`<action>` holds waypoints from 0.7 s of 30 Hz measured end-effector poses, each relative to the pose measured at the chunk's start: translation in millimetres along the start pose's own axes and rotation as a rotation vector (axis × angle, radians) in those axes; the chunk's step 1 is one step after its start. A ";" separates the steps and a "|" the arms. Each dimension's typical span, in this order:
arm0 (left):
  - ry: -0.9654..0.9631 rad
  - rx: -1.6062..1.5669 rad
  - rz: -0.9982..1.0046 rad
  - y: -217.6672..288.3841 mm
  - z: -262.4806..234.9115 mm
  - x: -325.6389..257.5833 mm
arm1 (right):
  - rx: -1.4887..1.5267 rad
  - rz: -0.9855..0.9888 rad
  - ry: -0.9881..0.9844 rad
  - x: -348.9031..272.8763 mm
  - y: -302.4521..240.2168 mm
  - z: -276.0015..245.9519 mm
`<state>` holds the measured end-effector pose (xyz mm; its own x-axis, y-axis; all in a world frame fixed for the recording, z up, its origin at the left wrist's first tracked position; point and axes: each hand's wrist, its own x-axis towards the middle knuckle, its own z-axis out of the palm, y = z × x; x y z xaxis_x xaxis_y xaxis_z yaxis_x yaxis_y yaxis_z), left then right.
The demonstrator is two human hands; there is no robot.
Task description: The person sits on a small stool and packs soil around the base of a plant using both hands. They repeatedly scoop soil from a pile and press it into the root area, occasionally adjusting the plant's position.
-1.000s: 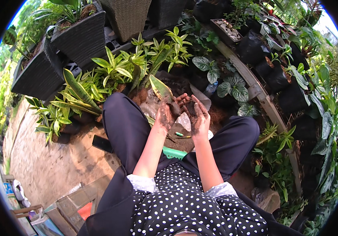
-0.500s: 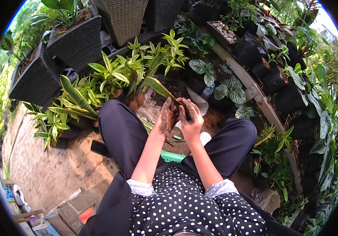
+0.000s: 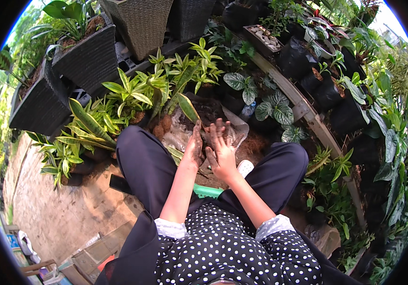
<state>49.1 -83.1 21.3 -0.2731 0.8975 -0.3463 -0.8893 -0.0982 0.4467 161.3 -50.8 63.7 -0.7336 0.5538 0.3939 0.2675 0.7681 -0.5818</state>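
Two soil-smeared hands sit close together over a clear plastic bag of dark soil [image 3: 213, 124]. Left hand [image 3: 195, 147] is edge-on, fingers straight & pointing down into the soil, touching it, not closed on anything I can make out. Right hand [image 3: 222, 151] lies flat w/ fingers spread, palm down on the soil, gripping nothing.

Bag = landmark. It sits on the ground between the person's knees, mouth open, plastic crumpled, contents dark brown & crumbly. One upright striped leaf [image 3: 188, 107] stands at the bag's far-left edge, just beyond the left hand. Brown coir fibre [image 3: 254, 145] lies just right of the bag.

Setting: outdoors, garden nursery. Paved brick ground [image 3: 56, 209] well left of the bag. Yellow-green striped plants [image 3: 132, 92] crowd beyond & left of the bag; silver-veined leafy plants [image 3: 270, 104] beyond-right. Woven dark planters [image 3: 90, 57] stand further out, beyond-left. Black nursery bags [image 3: 327, 85] line the far right. Green stool edge [image 3: 208, 191] shows near side of the bag.
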 end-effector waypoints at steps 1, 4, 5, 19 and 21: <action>0.029 0.054 -0.009 2.5 3.3 -0.5 | -0.033 -0.012 0.075 -1.0 1.0 -1.6; 0.139 0.079 -0.068 12.0 40.2 -22.3 | -0.036 -0.069 0.237 -1.1 5.3 0.7; 0.243 0.109 -0.084 15.2 57.1 -31.4 | -0.114 -0.094 0.227 -1.1 11.3 6.6; -0.305 -0.097 -0.030 3.3 17.9 -7.7 | -0.056 -0.036 0.327 3.3 13.7 12.9; -0.245 -0.228 -0.134 -3.6 14.0 -1.8 | -0.173 -0.043 0.270 1.8 3.5 7.7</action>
<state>57.9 -78.4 31.9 -0.0773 0.9825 -0.1692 -0.9778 -0.0415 0.2055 156.1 -49.5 56.9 -0.5603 0.5671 0.6037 0.3592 0.8231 -0.4399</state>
